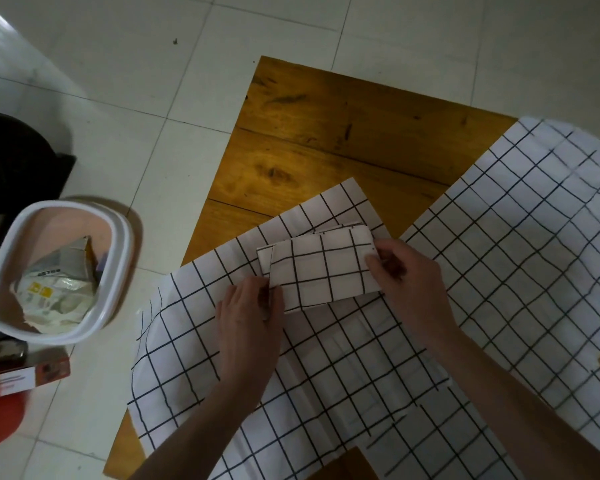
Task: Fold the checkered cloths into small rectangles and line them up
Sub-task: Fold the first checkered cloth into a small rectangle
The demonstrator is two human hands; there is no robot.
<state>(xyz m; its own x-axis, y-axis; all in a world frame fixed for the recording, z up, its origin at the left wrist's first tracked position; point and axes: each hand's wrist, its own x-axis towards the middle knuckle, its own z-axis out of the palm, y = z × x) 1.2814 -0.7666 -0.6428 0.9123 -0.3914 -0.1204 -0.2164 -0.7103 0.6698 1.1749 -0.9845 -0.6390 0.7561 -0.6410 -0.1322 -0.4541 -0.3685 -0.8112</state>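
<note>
A white cloth with a black grid, folded into a small rectangle (321,268), is held just above a flat checkered cloth (194,344) spread on the wooden table (326,133). My left hand (248,317) pinches the folded cloth's near-left corner. My right hand (407,275) grips its right edge, thumb on top. A second flat checkered cloth (520,244) lies to the right, its left edge beside the first.
A white bin (118,258) with crumpled packaging inside stands on the tiled floor left of the table. A red object (0,407) and a small box (32,374) sit at the lower left. Dark items fill the far left edge.
</note>
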